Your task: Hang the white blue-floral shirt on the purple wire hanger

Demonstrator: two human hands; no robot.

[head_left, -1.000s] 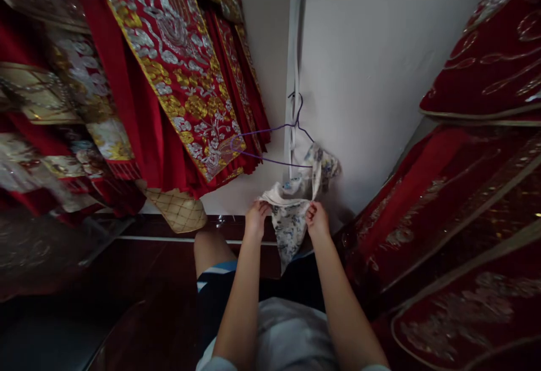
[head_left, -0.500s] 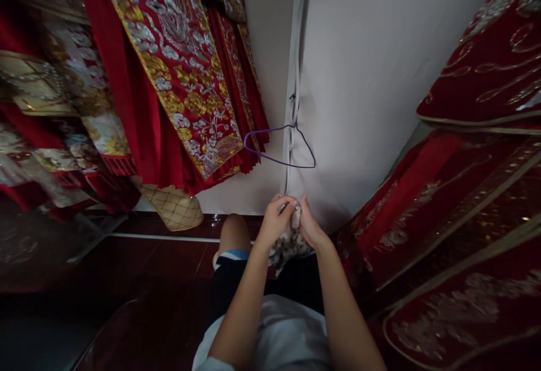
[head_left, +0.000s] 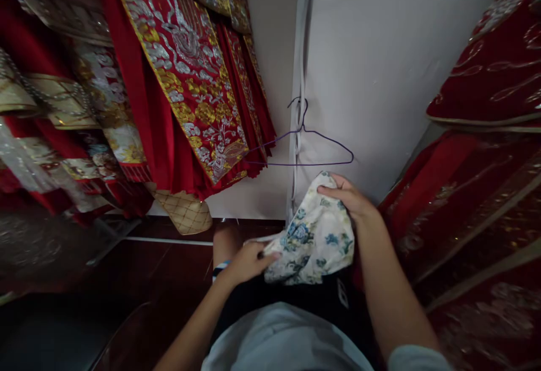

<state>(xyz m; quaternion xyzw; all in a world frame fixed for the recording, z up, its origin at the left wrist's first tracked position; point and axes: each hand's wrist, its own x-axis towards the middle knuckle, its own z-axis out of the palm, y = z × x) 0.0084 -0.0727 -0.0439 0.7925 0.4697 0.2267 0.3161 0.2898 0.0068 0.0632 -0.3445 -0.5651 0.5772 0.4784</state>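
Observation:
A white floral cloth (head_left: 325,235) with blue and grey flowers is spread between both hands above my lap. My left hand (head_left: 249,261) pinches its lower left end. At the upper right, my right hand (head_left: 349,196) grips the cloth's top corner, thumb in front and fingers behind. Just above the cloth, a thin purple hanger (head_left: 329,163) hangs with no garment on it, its hook by a pale strap (head_left: 301,66) along the wall. Whether the cloth is a garment or a plain piece, I cannot tell.
Red embroidered garments (head_left: 190,83) hang on the left, partly behind the hanger's left end. More dark red garments (head_left: 477,190) fill the right side. A beige quilted piece (head_left: 186,210) dangles low near a white floor bar (head_left: 169,241). The pale wall (head_left: 372,49) stands ahead.
My hands were close together over the bunched cloth. They have moved apart, my right hand up and rightward, and the cloth now lies open between them. The hanger has turned to face me more.

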